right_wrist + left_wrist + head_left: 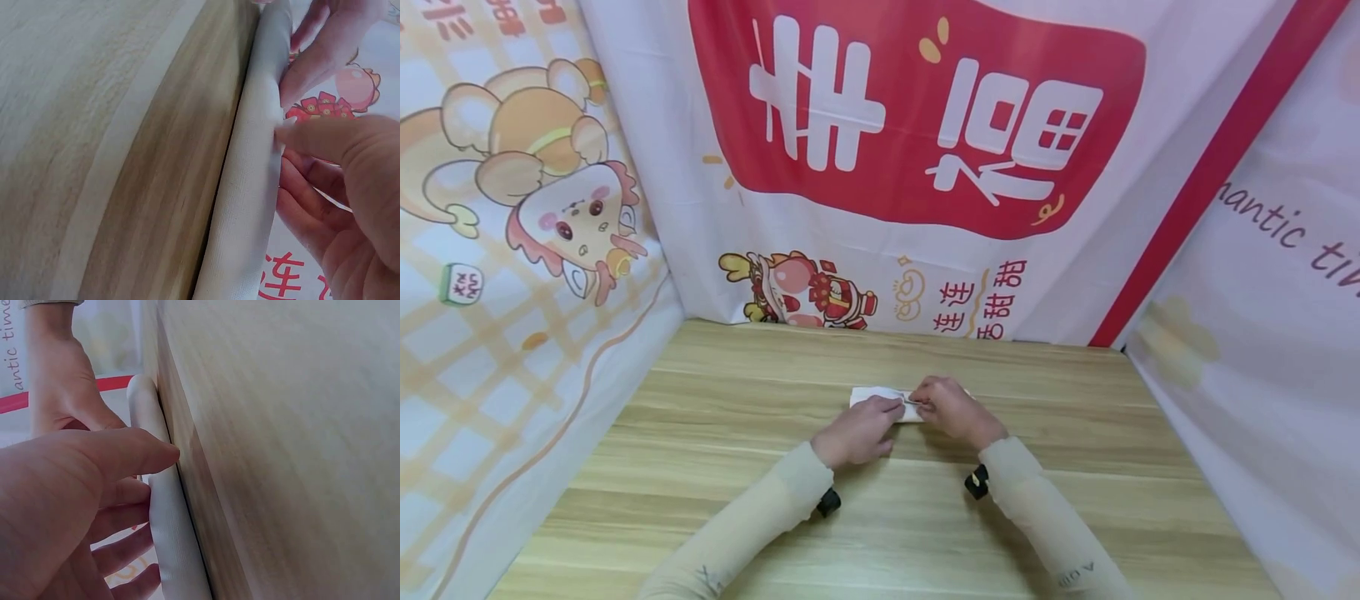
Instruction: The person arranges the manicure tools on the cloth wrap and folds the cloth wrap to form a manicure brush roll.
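A flat white item point(874, 393) with a cloth-like weave and a thick, rounded near edge lies on the wooden table. Its exact kind cannot be made out. My left hand point(861, 429) holds its left part, thumb at the near edge and the other fingers over the top, as the left wrist view shows. Just to the right, my right hand point(951, 408) pinches at the item's upper side with thumb and forefinger. The small part between those fingertips is mostly hidden. In the right wrist view the item's rounded side point(240, 187) runs along the wood.
The wood-grain table point(760, 500) reaches back to a white cloth hanging point(640, 167) with a red printed panel. Printed cloths also stand at the left point(490, 333) and right point(1247, 333). A black wrist device point(977, 482) sits under the right cuff, another point(828, 502) under the left.
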Action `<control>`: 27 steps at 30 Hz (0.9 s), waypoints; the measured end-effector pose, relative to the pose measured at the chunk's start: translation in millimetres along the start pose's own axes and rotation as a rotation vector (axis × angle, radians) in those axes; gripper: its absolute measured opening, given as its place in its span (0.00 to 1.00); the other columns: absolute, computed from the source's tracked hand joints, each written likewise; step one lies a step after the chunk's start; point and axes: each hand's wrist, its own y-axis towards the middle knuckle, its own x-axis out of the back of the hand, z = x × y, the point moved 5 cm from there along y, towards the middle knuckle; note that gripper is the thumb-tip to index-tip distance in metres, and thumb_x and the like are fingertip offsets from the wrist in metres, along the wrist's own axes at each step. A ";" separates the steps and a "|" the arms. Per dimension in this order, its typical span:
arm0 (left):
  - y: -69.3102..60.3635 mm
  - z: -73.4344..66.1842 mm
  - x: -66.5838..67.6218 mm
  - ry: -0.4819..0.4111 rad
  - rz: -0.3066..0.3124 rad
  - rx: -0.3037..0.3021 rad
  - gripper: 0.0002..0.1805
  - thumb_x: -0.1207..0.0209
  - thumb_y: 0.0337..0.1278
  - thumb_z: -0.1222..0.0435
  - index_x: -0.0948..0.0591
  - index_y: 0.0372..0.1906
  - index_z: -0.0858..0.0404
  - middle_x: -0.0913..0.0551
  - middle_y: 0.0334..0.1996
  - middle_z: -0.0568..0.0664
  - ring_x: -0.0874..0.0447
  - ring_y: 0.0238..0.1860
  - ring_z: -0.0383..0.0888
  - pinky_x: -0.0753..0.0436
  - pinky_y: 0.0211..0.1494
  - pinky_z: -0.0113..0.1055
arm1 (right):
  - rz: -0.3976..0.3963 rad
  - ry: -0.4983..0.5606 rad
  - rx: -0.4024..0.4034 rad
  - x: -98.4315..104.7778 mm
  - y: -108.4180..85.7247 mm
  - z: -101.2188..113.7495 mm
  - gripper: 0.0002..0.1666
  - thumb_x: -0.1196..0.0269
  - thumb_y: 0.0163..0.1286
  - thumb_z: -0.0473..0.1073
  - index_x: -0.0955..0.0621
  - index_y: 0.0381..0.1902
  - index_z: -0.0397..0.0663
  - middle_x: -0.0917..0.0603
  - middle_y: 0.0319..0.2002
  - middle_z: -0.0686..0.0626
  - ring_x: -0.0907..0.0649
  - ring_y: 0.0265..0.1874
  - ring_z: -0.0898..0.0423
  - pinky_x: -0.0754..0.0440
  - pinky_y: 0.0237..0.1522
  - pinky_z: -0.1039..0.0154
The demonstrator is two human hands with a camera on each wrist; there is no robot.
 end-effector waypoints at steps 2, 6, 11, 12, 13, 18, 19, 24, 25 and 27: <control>-0.1 -0.6 -0.9 0.009 0.002 0.004 0.31 0.32 0.67 0.58 0.23 0.70 0.64 0.23 0.73 0.58 0.23 0.72 0.54 0.24 0.76 0.46 | 0.028 0.008 -0.014 -1.0 0.0 1.2 0.15 0.26 0.64 0.34 0.10 0.49 0.41 0.11 0.45 0.45 0.13 0.45 0.51 0.12 0.51 0.55; -0.4 -1.5 -4.0 0.025 -0.002 0.002 0.30 0.31 0.67 0.58 0.22 0.70 0.64 0.22 0.72 0.57 0.22 0.71 0.54 0.22 0.74 0.46 | 0.050 -0.010 -0.010 -4.4 -0.6 4.0 0.18 0.23 0.60 0.35 0.11 0.49 0.40 0.12 0.46 0.44 0.14 0.46 0.50 0.12 0.52 0.55; -0.9 -1.5 -5.8 0.031 -0.003 -0.010 0.29 0.31 0.68 0.59 0.22 0.69 0.65 0.21 0.72 0.58 0.21 0.70 0.54 0.22 0.74 0.46 | 0.020 -0.050 0.008 -10.1 0.0 4.4 0.16 0.23 0.59 0.34 0.11 0.46 0.41 0.12 0.45 0.44 0.13 0.46 0.49 0.12 0.53 0.54; -0.9 -1.4 -5.6 0.034 -0.003 -0.011 0.29 0.31 0.67 0.59 0.21 0.69 0.65 0.21 0.72 0.57 0.21 0.70 0.54 0.22 0.74 0.45 | 0.011 -0.050 0.009 -10.8 0.5 3.8 0.16 0.23 0.59 0.34 0.10 0.46 0.42 0.12 0.45 0.44 0.13 0.46 0.49 0.12 0.53 0.55; -1.0 -1.5 -5.2 0.035 -0.004 -0.011 0.29 0.31 0.67 0.59 0.21 0.69 0.65 0.21 0.72 0.57 0.21 0.70 0.54 0.22 0.74 0.45 | 0.003 -0.050 0.010 -11.3 1.0 3.1 0.15 0.23 0.59 0.34 0.10 0.45 0.42 0.11 0.45 0.44 0.13 0.45 0.49 0.12 0.53 0.55; -2.8 -2.8 -2.6 0.040 0.003 -0.002 0.30 0.31 0.66 0.59 0.22 0.69 0.65 0.21 0.71 0.57 0.21 0.70 0.54 0.22 0.74 0.45 | -0.004 -0.039 0.008 -13.4 3.2 1.0 0.14 0.23 0.59 0.33 0.10 0.45 0.42 0.11 0.42 0.45 0.13 0.43 0.51 0.11 0.50 0.57; -3.2 -3.3 -2.4 0.039 0.004 -0.001 0.30 0.30 0.66 0.59 0.22 0.69 0.66 0.21 0.71 0.57 0.21 0.71 0.54 0.22 0.74 0.45 | -0.002 -0.038 0.011 -13.5 3.2 1.1 0.14 0.24 0.60 0.33 0.10 0.45 0.42 0.11 0.42 0.45 0.13 0.42 0.51 0.11 0.49 0.57; -4.4 -5.5 -4.8 0.034 0.012 0.007 0.32 0.31 0.67 0.59 0.23 0.72 0.66 0.23 0.73 0.57 0.23 0.73 0.54 0.24 0.76 0.45 | 0.011 -0.035 0.029 -13.8 0.6 2.8 0.13 0.24 0.60 0.32 0.10 0.44 0.42 0.11 0.42 0.45 0.13 0.42 0.50 0.11 0.49 0.57; -4.8 -5.5 -5.4 0.034 0.016 0.011 0.32 0.31 0.67 0.59 0.24 0.72 0.66 0.23 0.73 0.57 0.23 0.73 0.54 0.25 0.77 0.44 | 0.012 -0.034 0.035 -13.9 0.2 3.6 0.13 0.25 0.60 0.32 0.10 0.44 0.42 0.11 0.42 0.45 0.13 0.42 0.50 0.11 0.49 0.56; -5.3 -5.5 -6.3 0.039 0.021 0.016 0.33 0.31 0.67 0.59 0.24 0.73 0.66 0.23 0.74 0.57 0.24 0.73 0.53 0.26 0.77 0.44 | 0.018 -0.042 0.046 -14.1 -0.3 4.6 0.13 0.25 0.60 0.32 0.10 0.44 0.42 0.11 0.42 0.44 0.13 0.42 0.50 0.11 0.49 0.57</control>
